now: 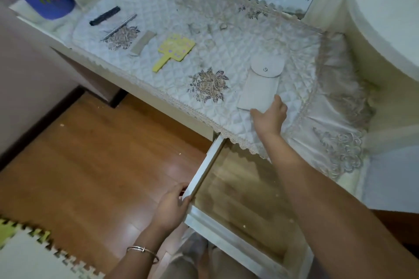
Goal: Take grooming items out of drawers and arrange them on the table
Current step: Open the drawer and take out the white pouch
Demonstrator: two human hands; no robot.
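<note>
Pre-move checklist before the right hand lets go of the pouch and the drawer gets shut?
1. White pouch flat on the quilted cloth: ok.
2. Right hand off the pouch: not ok, fingers touch its near end.
3. Drawer emptied: ok, visible floor bare.
4. Left hand on the drawer's corner: ok.
5. Pouch snap fastened: cannot tell.
6. Yellow hand mirror apart from the pouch: ok.

Snap-flap white pouch (258, 85) flat on table, perhaps leather.
</note>
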